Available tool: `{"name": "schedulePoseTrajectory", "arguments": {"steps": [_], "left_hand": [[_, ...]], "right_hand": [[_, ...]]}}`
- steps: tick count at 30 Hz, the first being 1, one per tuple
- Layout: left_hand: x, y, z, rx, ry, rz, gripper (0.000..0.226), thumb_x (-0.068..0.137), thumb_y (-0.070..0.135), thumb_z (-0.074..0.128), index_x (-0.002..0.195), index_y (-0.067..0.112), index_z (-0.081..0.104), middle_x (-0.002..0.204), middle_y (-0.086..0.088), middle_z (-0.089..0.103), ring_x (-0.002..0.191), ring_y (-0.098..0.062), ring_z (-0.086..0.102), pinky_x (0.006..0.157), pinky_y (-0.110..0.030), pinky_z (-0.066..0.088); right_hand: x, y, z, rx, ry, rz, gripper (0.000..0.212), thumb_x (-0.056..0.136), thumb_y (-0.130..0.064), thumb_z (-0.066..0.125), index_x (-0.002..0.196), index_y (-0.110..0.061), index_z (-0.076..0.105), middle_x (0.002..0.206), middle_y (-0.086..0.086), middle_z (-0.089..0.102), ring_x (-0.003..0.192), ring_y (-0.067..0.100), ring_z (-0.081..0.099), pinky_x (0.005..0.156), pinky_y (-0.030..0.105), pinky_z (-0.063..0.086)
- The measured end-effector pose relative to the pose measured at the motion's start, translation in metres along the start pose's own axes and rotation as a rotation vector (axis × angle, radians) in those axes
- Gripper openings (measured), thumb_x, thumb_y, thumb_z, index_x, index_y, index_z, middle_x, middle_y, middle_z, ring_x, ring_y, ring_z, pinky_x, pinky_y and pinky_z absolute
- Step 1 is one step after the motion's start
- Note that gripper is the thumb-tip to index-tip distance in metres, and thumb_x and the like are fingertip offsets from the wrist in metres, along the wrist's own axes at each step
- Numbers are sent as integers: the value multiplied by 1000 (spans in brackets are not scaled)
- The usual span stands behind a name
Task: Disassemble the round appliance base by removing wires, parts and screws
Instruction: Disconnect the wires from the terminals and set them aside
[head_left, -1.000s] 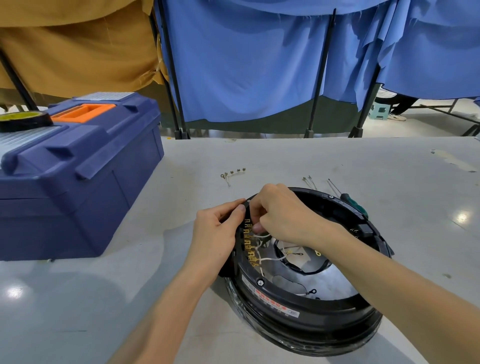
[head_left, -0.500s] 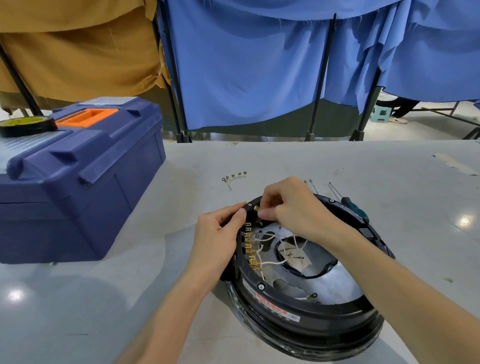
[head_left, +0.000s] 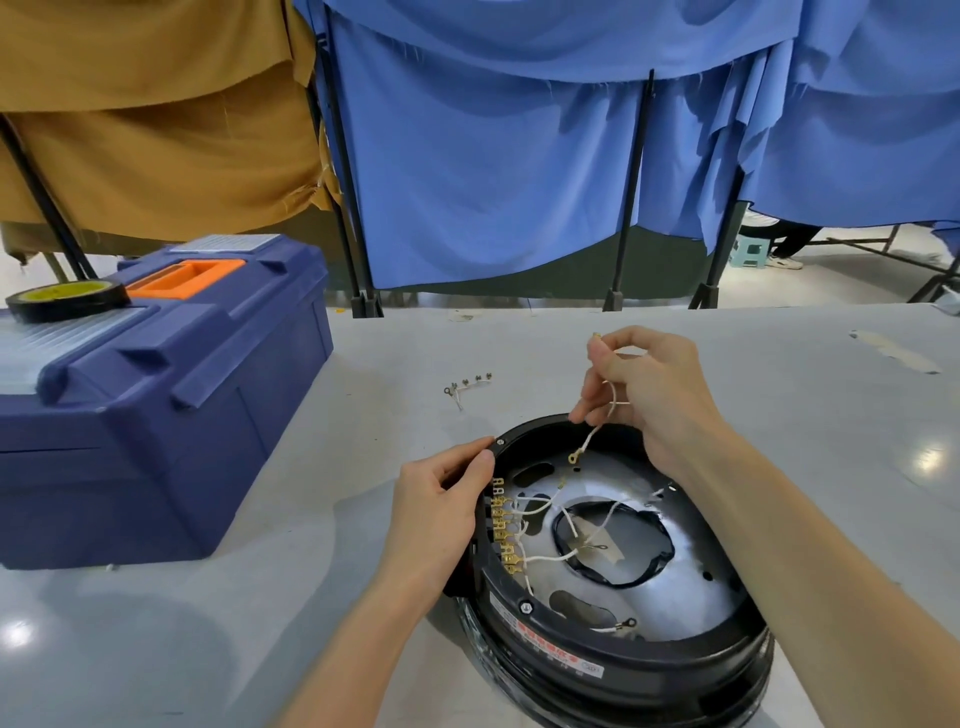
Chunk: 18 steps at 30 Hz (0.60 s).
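Pinched in the grip of the right hand (head_left: 654, 400) is a thin white wire (head_left: 592, 436), fingers curled narrowly around it, thumb and forefinger raised above the far rim. A small brass ring terminal (head_left: 573, 458) dangles from its lower end, just over the base. The left hand (head_left: 436, 514) holds the near-left rim, thumb on top, fingers wrapped down the outside, wrist low on the worktop (head_left: 260, 623).

The round appliance base (head_left: 597, 660) sits on that grey, glossy worktop in front of the person: a black plastic ring around a dull silvery metal plate (head_left: 685, 587) with a black-edged hole at its middle. A row of brass spade connectors (head_left: 501, 519) lines the left inner edge, with more white leads curling from them across the plate.

Beyond the base lies a short loose lead (head_left: 467, 384) with terminals. To the left stands a blue plastic toolbox (head_left: 156, 415) with a roll of black tape (head_left: 67, 300) on its lid.
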<state>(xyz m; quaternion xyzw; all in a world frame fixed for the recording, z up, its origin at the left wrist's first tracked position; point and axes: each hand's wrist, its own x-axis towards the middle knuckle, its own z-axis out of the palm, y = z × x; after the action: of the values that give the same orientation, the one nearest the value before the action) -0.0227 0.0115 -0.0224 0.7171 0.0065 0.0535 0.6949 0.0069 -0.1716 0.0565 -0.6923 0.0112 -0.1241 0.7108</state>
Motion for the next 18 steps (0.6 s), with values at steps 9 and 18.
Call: {"name": "schedulePoseTrajectory", "arguments": {"steps": [9, 18], "left_hand": [[2, -1, -4, -18, -39, 11, 19, 91, 23, 65, 107, 25, 75, 101, 8, 75, 100, -12, 70, 97, -40, 52], [4, -5, -7, -5, -37, 64, 17, 90, 24, 67, 103, 28, 77, 100, 11, 75, 98, -7, 70, 94, -34, 54]], "right_hand": [[36, -4, 5, -50, 19, 153, 18, 92, -24, 66, 94, -6, 64, 93, 4, 72, 87, 21, 60, 68, 31, 51], [81, 21, 22, 2, 100, 420, 10, 90, -4, 64, 97, 3, 63, 70, 12, 67, 55, 19, 63, 50, 26, 52]]}}
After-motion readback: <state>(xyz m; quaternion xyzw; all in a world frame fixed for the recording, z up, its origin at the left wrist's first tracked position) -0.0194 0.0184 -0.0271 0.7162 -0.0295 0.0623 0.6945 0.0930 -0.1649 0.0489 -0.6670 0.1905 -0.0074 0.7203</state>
